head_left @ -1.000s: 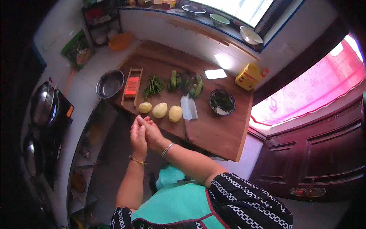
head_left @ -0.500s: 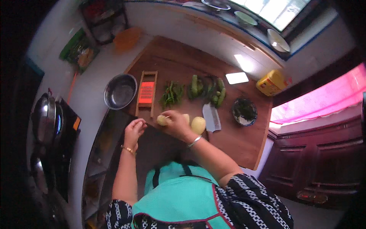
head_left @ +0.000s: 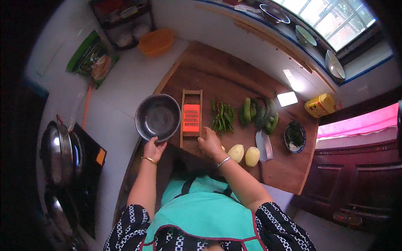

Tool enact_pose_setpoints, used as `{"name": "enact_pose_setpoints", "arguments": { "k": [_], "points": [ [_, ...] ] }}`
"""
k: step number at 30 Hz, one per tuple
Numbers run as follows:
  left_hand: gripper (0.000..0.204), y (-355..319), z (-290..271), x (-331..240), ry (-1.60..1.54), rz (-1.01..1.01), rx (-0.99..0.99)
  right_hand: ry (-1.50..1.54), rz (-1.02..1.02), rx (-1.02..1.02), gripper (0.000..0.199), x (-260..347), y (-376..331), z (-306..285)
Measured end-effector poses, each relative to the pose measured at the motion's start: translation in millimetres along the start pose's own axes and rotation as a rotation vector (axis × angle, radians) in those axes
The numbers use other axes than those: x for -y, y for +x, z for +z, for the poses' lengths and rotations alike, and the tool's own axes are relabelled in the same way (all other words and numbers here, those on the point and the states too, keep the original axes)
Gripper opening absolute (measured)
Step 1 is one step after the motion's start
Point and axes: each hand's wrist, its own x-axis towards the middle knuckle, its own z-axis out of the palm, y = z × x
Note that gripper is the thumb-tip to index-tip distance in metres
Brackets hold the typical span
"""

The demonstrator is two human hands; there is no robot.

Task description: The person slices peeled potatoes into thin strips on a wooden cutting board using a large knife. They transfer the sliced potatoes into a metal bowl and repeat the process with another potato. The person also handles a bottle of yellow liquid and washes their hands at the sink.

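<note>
Standing by the counter here: the left hand [head_left: 154,148] has its fingers curled over the near rim of the steel bowl [head_left: 158,117], which sits at the left edge of the wooden board [head_left: 234,83], centre-left of the frame. The right hand [head_left: 210,143] rests at the bottom end of the wooden grater with the orange blade plate [head_left: 191,118], right beside the bowl. Fingers look closed around something small there, maybe the grater's frame or a potato piece, honestly can't tell from this angle.

Looks to me like the setup step, getting bowl and grater lined up before any grating. Next move probably needs the bowl pulled under or against the grater and a potato picked up.

The bowl looks empty and shiny inside. The grater lies flat, long way pointing up the frame. Two peeled potatoes [head_left: 244,154] lie just right of that hand, pale yellow, smooth, touching each other, with a cleaver [head_left: 264,145] alongside. Green chillies [head_left: 222,116] and cucumbers [head_left: 258,113] are further up the board, a small dark dish [head_left: 295,136] to the right.
</note>
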Motion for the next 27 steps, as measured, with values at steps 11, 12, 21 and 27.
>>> {"name": "enact_pose_setpoints", "arguments": {
  "k": [11, 12, 21, 27],
  "points": [
    [0.009, 12, -19, -60, 0.37, -0.071, 0.012, -0.219, 0.139, -0.22, 0.065, 34, 68, 36],
    [0.009, 13, -18, -67, 0.406, -0.072, 0.01, -0.206, 0.105, -0.273, 0.062, 39, 91, 31],
    [0.008, 31, 7, -91, 0.487, -0.058, 0.055, 0.054, -0.04, -0.529, 0.048, 89, 235, 0],
    [0.012, 44, 39, -89, 0.562, -0.101, 0.162, 0.28, 0.026, -0.378, 0.035, 73, 125, 2]
  ]
}}
